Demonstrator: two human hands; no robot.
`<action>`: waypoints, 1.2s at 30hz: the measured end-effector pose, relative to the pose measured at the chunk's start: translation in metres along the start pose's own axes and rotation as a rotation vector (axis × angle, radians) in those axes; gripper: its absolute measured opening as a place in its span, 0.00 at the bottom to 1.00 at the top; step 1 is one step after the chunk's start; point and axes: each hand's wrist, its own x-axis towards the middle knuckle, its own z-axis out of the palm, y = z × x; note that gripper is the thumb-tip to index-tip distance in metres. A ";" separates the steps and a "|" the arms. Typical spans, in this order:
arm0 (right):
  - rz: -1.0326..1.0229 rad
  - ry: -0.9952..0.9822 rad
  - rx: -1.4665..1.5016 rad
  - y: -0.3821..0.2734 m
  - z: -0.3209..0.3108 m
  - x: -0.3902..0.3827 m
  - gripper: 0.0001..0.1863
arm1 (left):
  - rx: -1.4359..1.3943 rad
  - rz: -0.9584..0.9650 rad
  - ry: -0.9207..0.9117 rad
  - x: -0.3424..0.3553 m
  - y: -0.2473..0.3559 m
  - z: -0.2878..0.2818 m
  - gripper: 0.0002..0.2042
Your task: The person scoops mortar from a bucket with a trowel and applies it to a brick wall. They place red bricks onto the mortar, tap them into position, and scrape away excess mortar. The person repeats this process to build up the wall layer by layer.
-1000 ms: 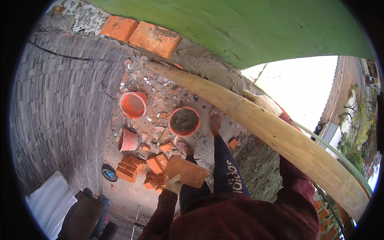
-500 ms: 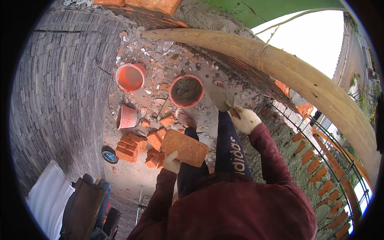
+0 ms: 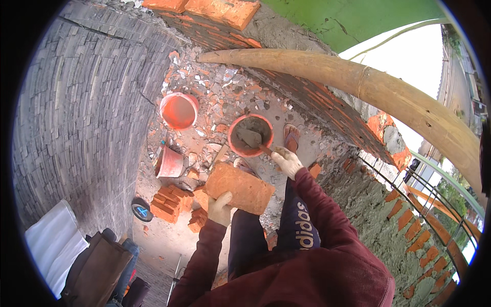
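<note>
In a pale work glove, my left hand (image 3: 219,210) grips a large orange brick (image 3: 243,187) held low in front of my legs. My gloved right hand (image 3: 287,162) is closed on the handle of a trowel (image 3: 250,137). The trowel's blade is down inside a round red bucket (image 3: 270,134) of grey wet mortar, on the rubble-strewn floor ahead of me. Below the held brick and to its left, orange bricks (image 3: 166,203) lie in small stacks near my sandalled feet.
A second red bucket (image 3: 164,112) and another lying tilted (image 3: 169,165) are at left, beside a tiled wall (image 3: 82,117). A long bamboo pole (image 3: 317,69) runs diagonally along a brick wall (image 3: 327,107). Cloths (image 3: 56,240) hang lower left; bent rebar (image 3: 388,179) is at right.
My right hand came from behind the bamboo pole, holding the trowel, then moved forward and left, putting its blade into the mortar bucket. My left hand still holds the brick, slightly higher than before.
</note>
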 end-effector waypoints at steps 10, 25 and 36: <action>-0.157 0.214 0.616 -0.094 -0.069 -0.230 0.48 | -0.075 -0.311 -0.336 0.019 -0.030 0.185 0.36; -0.389 0.592 0.328 -0.194 -0.192 -0.164 0.34 | 0.526 0.360 -0.135 0.115 0.175 0.245 0.15; -0.418 0.377 0.199 -0.290 -0.182 -0.121 0.33 | 1.363 0.341 -0.431 0.211 0.190 0.364 0.33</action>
